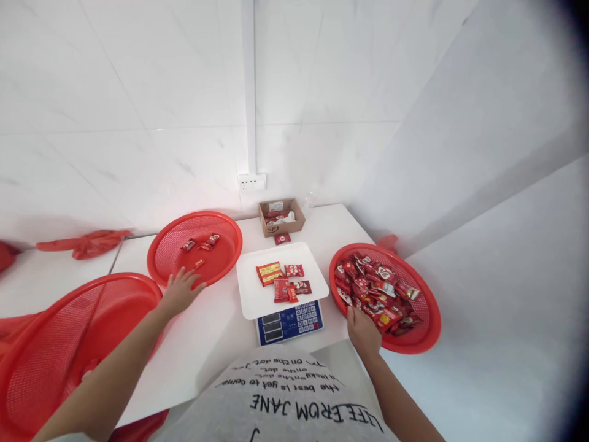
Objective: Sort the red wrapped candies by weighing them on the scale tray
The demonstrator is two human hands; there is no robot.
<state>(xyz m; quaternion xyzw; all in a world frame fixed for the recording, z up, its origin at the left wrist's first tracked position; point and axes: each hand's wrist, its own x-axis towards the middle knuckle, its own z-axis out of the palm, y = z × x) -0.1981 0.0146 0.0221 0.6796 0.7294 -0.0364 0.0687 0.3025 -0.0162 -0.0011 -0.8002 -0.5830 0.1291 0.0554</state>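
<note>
Head view shows me both hands out over the white table (207, 344). My left hand (181, 292) lies released, fingers spread, its tips at the near rim of a shallow red basket (230, 242) that holds four loose packets (213, 239). My right hand (363, 330) sits at the near left rim of the full basket (427, 319), fingers pushed in among the heaped snack packets (375, 285). Its back faces the camera, so I cannot tell whether it grips one.

Between the hands stands a scale (289, 320) with a blue keypad, squarely in the straight path from one hand to the other. Its white tray (253, 301) carries several wrapped snacks (293, 270), one of them yellow. Beyond the scale, farther from both hands, an open cardboard box (281, 226) sits against the wall with a single packet (282, 239) just before it. Left of my left forearm lies a larger red basket (69, 344), and beyond it a crumpled red bag (87, 242).

White marbled tile walls meet in a corner beyond my right hand. A wall socket (252, 182) sits above the box.
</note>
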